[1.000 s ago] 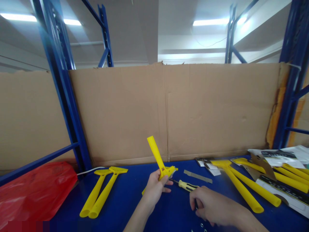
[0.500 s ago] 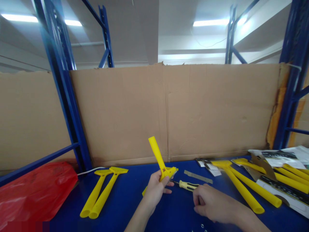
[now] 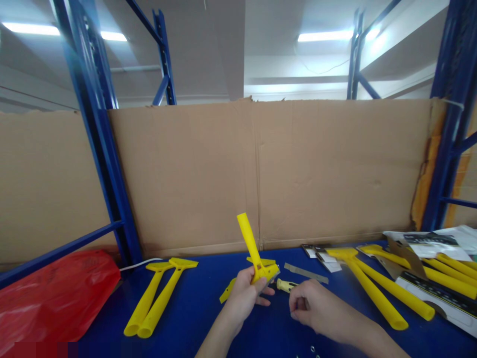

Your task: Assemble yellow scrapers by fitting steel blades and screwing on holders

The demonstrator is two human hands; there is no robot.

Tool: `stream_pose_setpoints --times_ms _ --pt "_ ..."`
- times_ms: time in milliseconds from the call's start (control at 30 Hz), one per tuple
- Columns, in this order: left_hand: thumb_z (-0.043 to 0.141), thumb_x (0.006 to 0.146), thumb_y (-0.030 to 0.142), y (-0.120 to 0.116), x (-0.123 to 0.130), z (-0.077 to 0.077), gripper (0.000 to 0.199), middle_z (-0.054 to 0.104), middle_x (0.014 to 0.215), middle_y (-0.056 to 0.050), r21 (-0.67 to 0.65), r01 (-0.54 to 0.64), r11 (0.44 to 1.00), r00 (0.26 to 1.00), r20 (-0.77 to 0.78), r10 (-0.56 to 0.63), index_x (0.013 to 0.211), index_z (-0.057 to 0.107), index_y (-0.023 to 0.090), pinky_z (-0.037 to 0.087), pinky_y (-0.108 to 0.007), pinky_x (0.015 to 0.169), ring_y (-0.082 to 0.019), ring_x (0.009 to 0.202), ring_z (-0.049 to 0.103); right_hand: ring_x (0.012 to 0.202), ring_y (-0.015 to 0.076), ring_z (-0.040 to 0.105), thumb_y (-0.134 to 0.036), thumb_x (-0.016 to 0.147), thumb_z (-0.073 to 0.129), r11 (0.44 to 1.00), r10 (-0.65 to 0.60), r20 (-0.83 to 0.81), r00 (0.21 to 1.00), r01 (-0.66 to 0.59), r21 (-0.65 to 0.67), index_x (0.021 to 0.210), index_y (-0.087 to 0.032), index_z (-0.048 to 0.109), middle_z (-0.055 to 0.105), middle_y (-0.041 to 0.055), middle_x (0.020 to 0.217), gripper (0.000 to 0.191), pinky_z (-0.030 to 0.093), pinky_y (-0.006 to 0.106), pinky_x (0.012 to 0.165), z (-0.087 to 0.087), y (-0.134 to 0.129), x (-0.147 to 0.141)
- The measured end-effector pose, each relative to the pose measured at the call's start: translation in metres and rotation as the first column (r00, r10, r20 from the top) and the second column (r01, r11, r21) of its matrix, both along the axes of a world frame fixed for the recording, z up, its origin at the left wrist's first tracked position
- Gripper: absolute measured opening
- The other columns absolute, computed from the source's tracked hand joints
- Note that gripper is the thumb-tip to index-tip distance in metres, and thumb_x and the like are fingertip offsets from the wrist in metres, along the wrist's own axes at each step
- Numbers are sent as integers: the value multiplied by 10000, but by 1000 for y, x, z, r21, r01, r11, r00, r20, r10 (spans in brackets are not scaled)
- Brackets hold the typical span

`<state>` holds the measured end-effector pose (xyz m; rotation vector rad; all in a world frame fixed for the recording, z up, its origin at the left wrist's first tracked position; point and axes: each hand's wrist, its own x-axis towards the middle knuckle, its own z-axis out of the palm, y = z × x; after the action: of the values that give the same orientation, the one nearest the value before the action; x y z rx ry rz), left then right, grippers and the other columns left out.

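My left hand [image 3: 244, 293] is closed around a yellow scraper [image 3: 249, 241] near its head, with the handle tilted up and away. Behind that hand, other yellow parts [image 3: 226, 292] show on the blue table, partly hidden. To the right, my right hand [image 3: 315, 304] is curled with thumb and fingertips together; anything pinched there is too small to make out. A screwdriver with a pale yellow handle [image 3: 285, 285] lies just beyond it, partly covered by the fingers. A flat metal blade strip [image 3: 306, 272] rests farther back. Small metal nuts [image 3: 313, 349] lie near the front edge.
Two yellow scrapers [image 3: 164, 301] lie at left beside a red plastic bag [image 3: 70, 303]. More yellow scrapers [image 3: 380, 293] and printed packaging [image 3: 436, 303] are on the right. A cardboard panel [image 3: 276, 174] stands behind the table between blue rack posts [image 3: 108, 149].
My left hand has moved slightly right with the scraper, and more of the yellow part behind it shows. My right hand has come left, closer to it, covering more of the screwdriver.
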<state>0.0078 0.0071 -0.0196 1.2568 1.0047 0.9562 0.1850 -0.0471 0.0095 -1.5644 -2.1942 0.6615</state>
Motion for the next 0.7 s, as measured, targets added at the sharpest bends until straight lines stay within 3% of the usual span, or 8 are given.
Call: stream_pose_setpoints --times_ms 233,500,700 --pt "747 572 467 -1 2 0 594 649 1060 -160 -9 18 1000 1000 -6 -18 1017 601 102 496 -239 544 -173 728 648 459 93 505 -65 718 541 1000 -1 -15 1000 1 19 670 -162 672 554 -46 506 170 339 193 490 -3 0 -2" --pt "705 666 384 -10 3 4 435 679 944 -132 -43 188 981 982 -4 -188 982 624 97 505 -232 532 -151 667 645 609 148 553 -178 819 511 958 -56 -113 992 85 274 680 -180 657 625 7 655 201 389 232 554 2 5 -5" --pt "697 701 335 -17 9 3 328 677 875 -104 -49 238 970 971 49 -236 935 646 110 509 -220 535 -143 659 648 649 163 581 -154 838 482 935 -63 -70 996 83 344 718 -191 650 646 14 694 210 392 243 577 -6 6 -7"
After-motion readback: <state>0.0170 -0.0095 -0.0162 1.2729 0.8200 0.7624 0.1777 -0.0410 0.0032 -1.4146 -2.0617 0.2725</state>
